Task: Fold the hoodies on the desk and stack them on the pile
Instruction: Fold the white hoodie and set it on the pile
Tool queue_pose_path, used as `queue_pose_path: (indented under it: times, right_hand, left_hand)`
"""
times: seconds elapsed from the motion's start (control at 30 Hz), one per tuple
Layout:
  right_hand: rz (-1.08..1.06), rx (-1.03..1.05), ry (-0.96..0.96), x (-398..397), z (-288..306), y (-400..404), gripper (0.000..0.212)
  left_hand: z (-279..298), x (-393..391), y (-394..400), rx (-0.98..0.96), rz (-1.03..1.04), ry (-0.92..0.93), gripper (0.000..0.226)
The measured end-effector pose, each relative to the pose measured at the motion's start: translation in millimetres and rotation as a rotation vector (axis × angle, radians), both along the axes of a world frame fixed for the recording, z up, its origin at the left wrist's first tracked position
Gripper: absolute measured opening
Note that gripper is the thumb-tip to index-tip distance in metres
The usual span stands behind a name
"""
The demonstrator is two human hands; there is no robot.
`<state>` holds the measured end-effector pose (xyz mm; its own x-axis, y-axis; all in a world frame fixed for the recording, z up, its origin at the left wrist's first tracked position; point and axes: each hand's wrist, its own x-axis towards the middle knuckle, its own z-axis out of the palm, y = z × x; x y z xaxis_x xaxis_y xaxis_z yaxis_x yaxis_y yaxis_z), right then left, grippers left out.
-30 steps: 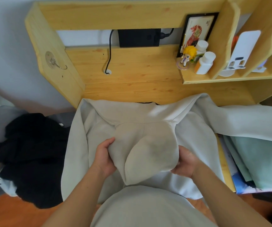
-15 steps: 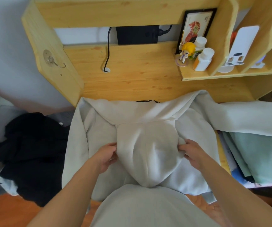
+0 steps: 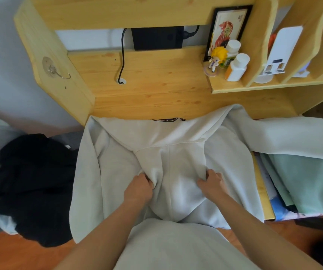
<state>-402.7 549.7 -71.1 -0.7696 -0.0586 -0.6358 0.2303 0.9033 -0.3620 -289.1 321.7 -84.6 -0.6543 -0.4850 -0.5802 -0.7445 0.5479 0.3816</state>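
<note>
A pale grey hoodie (image 3: 115, 168) lies spread on the wooden desk (image 3: 156, 82), its hood (image 3: 172, 172) folded down over the body toward me. My left hand (image 3: 139, 189) grips the hood's left edge, fingers curled into the fabric. My right hand (image 3: 212, 182) grips the hood's right edge the same way. One sleeve (image 3: 296, 137) runs off to the right over a pile of folded clothes, with a mint green garment (image 3: 312, 184) on top. The hoodie's left side hangs over the desk's left edge.
A heap of black clothing (image 3: 32, 184) lies on a grey chair at the left. A cable (image 3: 122, 61) and black adapter (image 3: 157, 38) sit at the desk's back. A shelf at right holds a figurine (image 3: 216, 58), white bottles (image 3: 236, 67) and a framed picture (image 3: 227, 30).
The hood was raised and rounded between my hands; now it lies flattened on the hoodie's body, and both hands have moved up along its sides.
</note>
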Motion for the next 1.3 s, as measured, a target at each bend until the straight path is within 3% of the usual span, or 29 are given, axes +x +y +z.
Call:
queue_pose_path:
  times: [0.33,0.43,0.5,0.63,0.7,0.77,0.87,0.93,1.03,1.2,1.3]
  right_hand:
    - [-0.154,0.029,0.038,-5,-1,14,0.02]
    - [-0.133,0.019,0.081,-3,-5,11,0.036]
    - [-0.128,0.024,0.081,-5,-8,11,0.046]
    - [-0.144,0.002,0.127,-15,-9,14,0.036]
    - [-0.294,-0.136,0.17,-23,-5,18,0.023]
    - [-0.528,-0.463,0.116,-34,2,22,0.019]
    - [-0.85,-0.886,-0.109,-44,15,22,0.025]
    - [-1.03,-0.758,-0.177,-46,12,21,0.026]
    - [-0.975,-0.451,-0.108,-39,1,17,0.029]
    - [-0.828,-0.496,-0.256,-21,5,-1,0.06]
    - [-0.809,-0.477,-0.284,-25,-4,-4,0.055]
  left_hand:
    - [-8,-21,-8,-0.048,-0.006,-0.163,0.032]
    - [-6,-17,-6,-0.005,0.041,-0.068,0.022]
    - [2,-10,-7,0.058,0.181,0.04,0.012]
    - [23,12,-41,0.236,0.612,0.328,0.017]
    - [39,17,-64,0.467,0.796,0.502,0.025]
    - [49,18,-82,0.682,0.903,0.604,0.028]
    - [36,17,-82,0.968,1.079,0.512,0.025]
    - [20,16,-67,0.959,1.166,0.332,0.021]
    - [12,11,-43,0.905,1.188,0.214,0.048]
    - [22,-3,-27,0.924,1.095,0.383,0.05]
    - [23,-6,-25,0.854,1.002,0.442,0.024]
